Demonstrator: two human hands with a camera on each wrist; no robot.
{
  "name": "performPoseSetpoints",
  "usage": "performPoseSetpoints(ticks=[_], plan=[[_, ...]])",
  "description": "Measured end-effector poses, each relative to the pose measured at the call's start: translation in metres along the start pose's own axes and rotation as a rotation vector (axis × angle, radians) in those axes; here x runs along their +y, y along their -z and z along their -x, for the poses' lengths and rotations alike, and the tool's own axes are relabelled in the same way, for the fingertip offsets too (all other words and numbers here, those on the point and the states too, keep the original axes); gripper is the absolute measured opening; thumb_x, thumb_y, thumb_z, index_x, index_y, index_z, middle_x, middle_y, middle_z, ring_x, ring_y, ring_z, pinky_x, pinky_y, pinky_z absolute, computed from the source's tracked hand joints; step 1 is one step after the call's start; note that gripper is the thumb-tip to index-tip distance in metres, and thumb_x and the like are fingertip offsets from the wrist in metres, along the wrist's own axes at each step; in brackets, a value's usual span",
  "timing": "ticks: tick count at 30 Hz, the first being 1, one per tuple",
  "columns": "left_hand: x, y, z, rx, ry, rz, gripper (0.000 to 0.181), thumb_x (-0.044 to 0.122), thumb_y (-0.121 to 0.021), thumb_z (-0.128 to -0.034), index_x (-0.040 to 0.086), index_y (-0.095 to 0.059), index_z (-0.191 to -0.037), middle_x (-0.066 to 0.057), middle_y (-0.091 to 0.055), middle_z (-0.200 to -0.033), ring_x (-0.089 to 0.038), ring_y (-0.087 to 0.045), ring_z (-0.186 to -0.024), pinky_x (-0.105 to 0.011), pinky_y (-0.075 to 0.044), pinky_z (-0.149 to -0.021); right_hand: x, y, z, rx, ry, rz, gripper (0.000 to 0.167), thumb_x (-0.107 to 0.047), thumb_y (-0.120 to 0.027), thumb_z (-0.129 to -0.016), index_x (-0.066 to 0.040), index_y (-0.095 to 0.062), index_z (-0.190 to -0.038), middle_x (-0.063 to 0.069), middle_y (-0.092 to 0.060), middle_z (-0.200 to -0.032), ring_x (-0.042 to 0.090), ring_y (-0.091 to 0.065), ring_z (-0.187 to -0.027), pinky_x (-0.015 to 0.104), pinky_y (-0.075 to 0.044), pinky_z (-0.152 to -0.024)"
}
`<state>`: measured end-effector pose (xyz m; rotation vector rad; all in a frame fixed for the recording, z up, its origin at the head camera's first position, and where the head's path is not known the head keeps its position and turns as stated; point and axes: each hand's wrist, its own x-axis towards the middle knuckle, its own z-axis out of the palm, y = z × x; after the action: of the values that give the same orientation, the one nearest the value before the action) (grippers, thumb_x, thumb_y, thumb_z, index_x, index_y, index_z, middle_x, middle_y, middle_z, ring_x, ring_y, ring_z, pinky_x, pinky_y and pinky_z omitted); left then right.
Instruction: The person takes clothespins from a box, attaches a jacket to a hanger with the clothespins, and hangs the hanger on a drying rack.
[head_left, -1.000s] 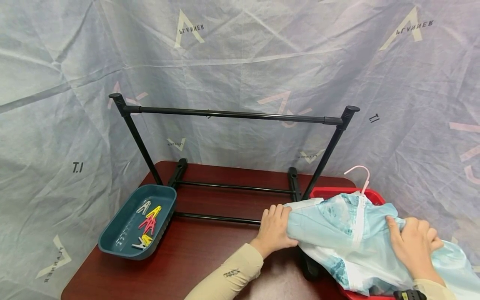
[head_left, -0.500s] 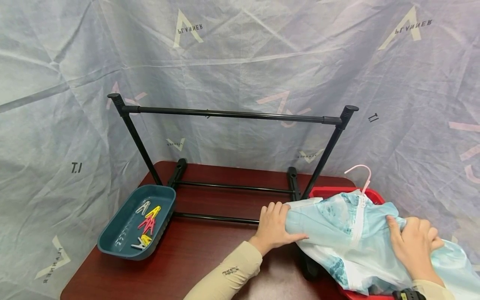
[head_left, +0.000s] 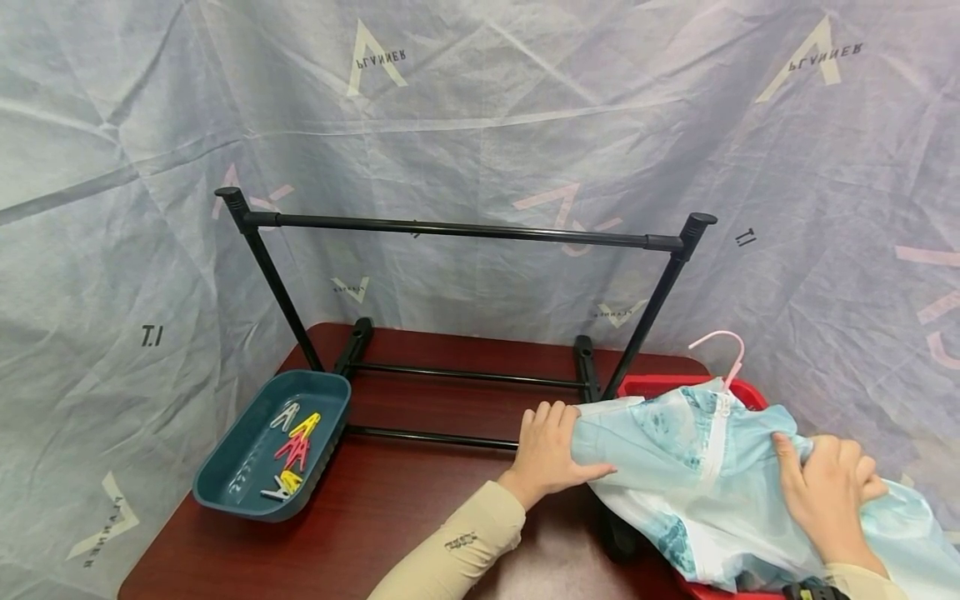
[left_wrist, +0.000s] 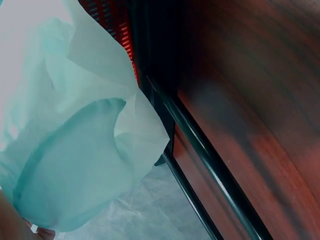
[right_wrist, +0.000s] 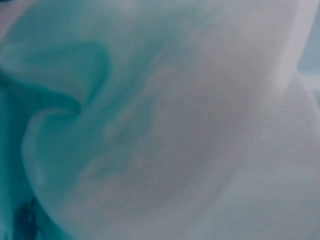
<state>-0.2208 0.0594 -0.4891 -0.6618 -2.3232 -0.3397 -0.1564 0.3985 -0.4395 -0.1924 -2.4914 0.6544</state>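
Observation:
A light blue and white jacket [head_left: 660, 450] with a white zip strip lies over a red basket [head_left: 660, 383] at the right. Out of its collar sticks the hook of a pink hanger [head_left: 738, 354]; the jacket hides the rest of the hanger. My left hand [head_left: 547, 454] holds the left sleeve end, its thumb lying across the front of the cloth. At the other shoulder, my right hand [head_left: 828, 487] grips the fabric, thumb on top. Pale sleeve cloth [left_wrist: 75, 165] fills much of the left wrist view; only blurred folds [right_wrist: 150, 125] show in the right wrist view.
A black rack with a top bar [head_left: 465, 228] stands on the dark red table [head_left: 420, 508]. To its left sits a teal tray [head_left: 232, 467] with several clothespins [head_left: 297, 450] inside. A printed grey sheet [head_left: 480, 125] hangs behind.
My left thumb has stretched rightward over the jacket's sleeve, and the left hand has shifted very slightly. The right hand stays in place on the jacket.

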Motion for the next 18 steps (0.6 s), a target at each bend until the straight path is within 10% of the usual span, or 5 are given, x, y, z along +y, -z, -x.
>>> performPoseSetpoints(ticks=[18], plan=[[0.002, 0.006, -0.006, 0.054, -0.06, 0.044, 0.088, 0.082, -0.072, -0.0587, 0.016, -0.061, -0.116, 0.004, -0.055, -0.094, -0.013, -0.048, -0.082, -0.03, -0.032, -0.069, -0.015, 0.0, 0.003, 0.073, 0.032, -0.04, 0.058, -0.044, -0.045, -0.104, 0.011, -0.041, -0.087, 0.035, -0.032, -0.093, 0.059, -0.024, -0.087, 0.069, -0.007, -0.078]])
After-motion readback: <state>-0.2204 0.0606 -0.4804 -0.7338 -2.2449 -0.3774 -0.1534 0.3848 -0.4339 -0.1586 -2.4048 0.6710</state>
